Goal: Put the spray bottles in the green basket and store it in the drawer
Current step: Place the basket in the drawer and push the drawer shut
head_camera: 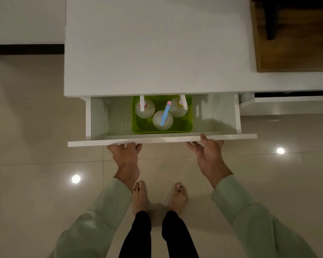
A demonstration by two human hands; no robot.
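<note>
seen from above, a white drawer (220, 116) stands partly pulled out from under a smooth, flat white cabinet top (157, 43). its thin front panel (160, 140) runs as a long pale strip across the view. inside, toward the back and partly tucked under the top's edge, sits the green basket (138, 127), a rectangular tub of bright translucent plastic with perforated walls. 3 spray bottles stand upright in it, each a round, cloudy clear body: the left bottle (145, 108) with a white nozzle and red collar, the right bottle (178, 108) with a white nozzle and yellowish collar, and the front bottle (162, 120) with a blue nozzle tipped pink. the 3 crowd close together, bodies touching or nearly so

the left hand (126, 155) meets the front panel from below, fingers curled under its lower edge, so the tips are hidden. the right hand (209, 151) sits further right on the same panel, thumb on its top edge and fingers spread loosely beneath; whether it truly clamps the panel, i cannot tell. both wear pale green, soft fabric sleeves (250, 220)

below, bare feet (177, 198) stand on glossy beige tiles (35, 127) with round light glints. a brown wooden surface (296, 56) lies at the upper right
</note>
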